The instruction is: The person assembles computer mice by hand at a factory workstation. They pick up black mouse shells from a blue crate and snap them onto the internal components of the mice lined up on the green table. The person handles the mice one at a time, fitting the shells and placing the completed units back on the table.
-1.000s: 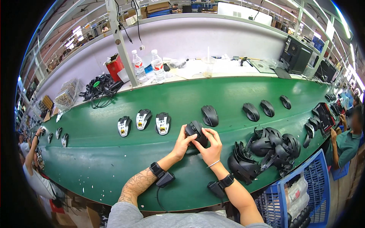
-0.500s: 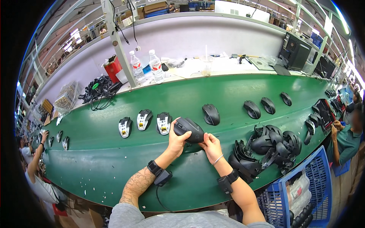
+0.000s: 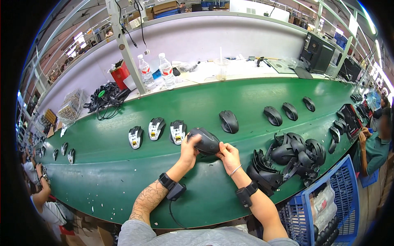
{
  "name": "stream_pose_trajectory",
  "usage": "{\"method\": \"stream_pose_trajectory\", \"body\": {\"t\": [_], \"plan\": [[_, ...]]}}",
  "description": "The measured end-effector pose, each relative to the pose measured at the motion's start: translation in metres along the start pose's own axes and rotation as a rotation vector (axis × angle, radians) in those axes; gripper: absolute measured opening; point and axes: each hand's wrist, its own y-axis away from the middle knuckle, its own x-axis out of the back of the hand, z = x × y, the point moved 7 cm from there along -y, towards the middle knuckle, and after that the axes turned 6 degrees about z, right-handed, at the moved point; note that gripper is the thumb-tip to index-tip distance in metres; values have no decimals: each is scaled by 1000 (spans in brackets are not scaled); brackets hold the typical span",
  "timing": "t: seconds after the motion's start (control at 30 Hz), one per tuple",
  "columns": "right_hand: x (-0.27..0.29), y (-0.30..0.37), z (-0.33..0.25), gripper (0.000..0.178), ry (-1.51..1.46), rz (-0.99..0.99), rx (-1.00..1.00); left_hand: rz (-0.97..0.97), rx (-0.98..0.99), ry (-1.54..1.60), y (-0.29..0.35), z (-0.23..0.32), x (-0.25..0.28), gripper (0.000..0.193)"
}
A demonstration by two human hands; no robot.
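Observation:
A black computer mouse (image 3: 208, 142) is held between my two hands above the green bench. My left hand (image 3: 189, 151) wraps around its left end, with the thumb and fingertips slightly blurred over the top. At the opposite end, my right hand (image 3: 228, 156) pinches the mouse between thumb and fingers. Just left of the held mouse, a mouse without its top cover (image 3: 177, 132) shows a white inside with a yellow part. Two similar uncovered mice, one of them here (image 3: 156, 128), lie further left. A covered black mouse (image 3: 228, 121) rests beyond my right hand.
A heap of black mouse shells (image 3: 293, 156) lies right of my right forearm. Several black mice (image 3: 272, 116) stand further back. A blue crate (image 3: 305, 213) is at the lower right. Clear bottles (image 3: 166, 71) stand on the back ledge. Other people work at both ends.
My left thumb has lifted off the top of the mouse, and its fingers have shifted over the mouse. My right hand keeps its pinch. A co-worker's arm at the far left has lowered.

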Motion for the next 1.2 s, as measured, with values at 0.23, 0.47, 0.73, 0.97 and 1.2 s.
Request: {"method": "stream_pose_trajectory", "body": {"t": [0.23,0.47,0.73,0.97,1.2], "plan": [[-28,15,-26,49,287,-68,211,104,98,107,-10,-2,14,31],[-13,10,-20,37,0,-33,11,48,155,27,-1,0,-3,40],[-2,5,-7,33,-176,3,-173,-119,79,-475,4,-9,-7,61],[-2,6,-7,33,-191,17,-135,-293,-71,-586,8,-11,-24,28],[0,9,-13,47,-14,283,91,-216,22,-630,-44,-13,-11,31]]}}
